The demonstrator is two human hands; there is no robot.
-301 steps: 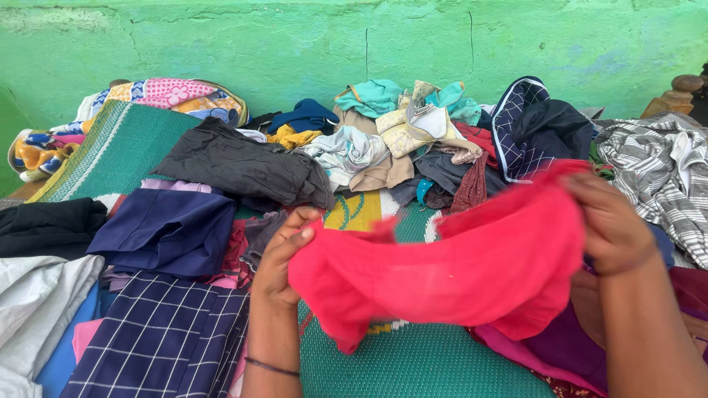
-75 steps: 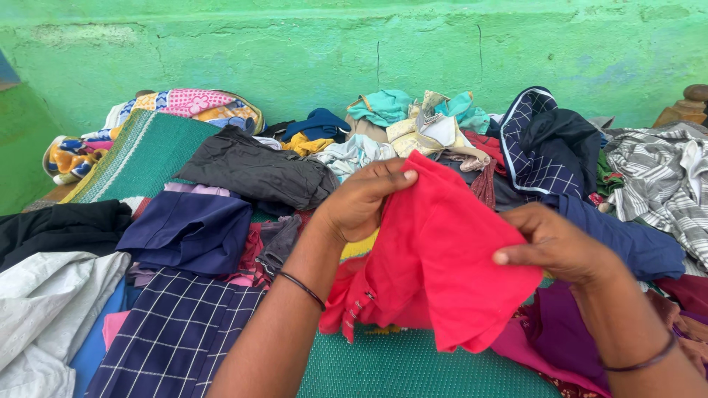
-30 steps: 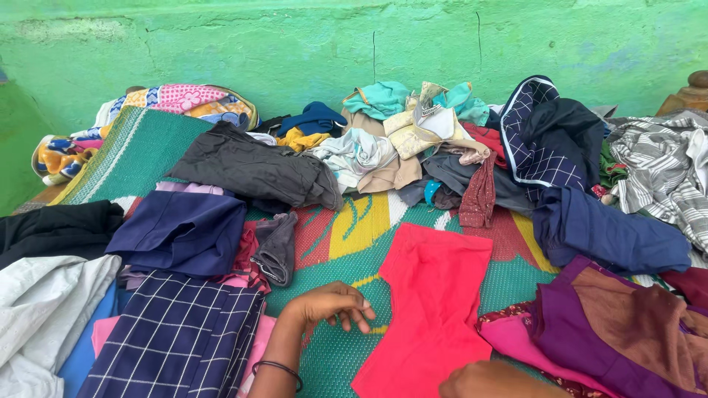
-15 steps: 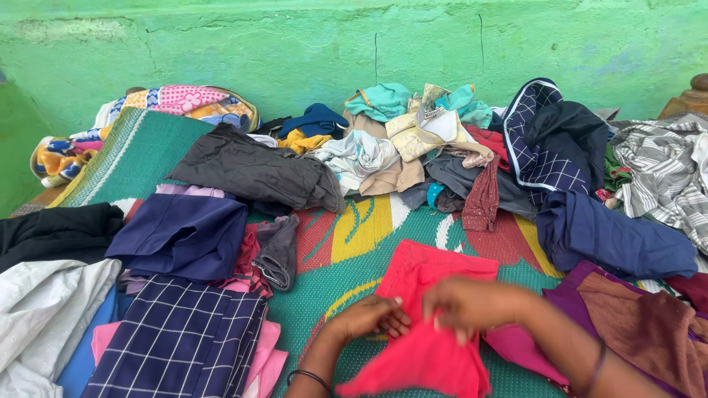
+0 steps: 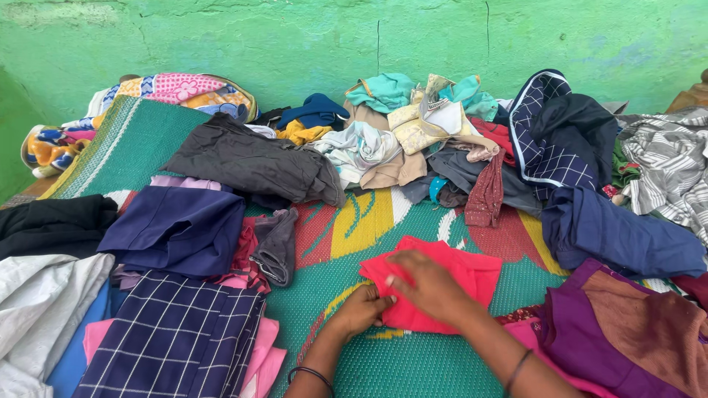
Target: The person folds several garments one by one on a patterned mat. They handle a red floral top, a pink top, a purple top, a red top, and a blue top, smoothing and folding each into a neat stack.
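Under my right hand [image 5: 430, 286] fingers, pressed flat, lies the folded red cloth garment [image 5: 472, 274]; my left hand [image 5: 361, 310] fingers pinch its edge, the purple-and-brown fabric garment [image 5: 627, 324] just beside them.

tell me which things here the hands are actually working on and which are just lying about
In hand:
red garment, folded on the green mat
left hand at its near edge
right hand pressing on top

Lying about:
navy checked cloth
dark grey garment
purple garment
striped shirt
heap of mixed clothes

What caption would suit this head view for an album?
Both hands, left hand and right hand, press a folded red garment on a green mat.
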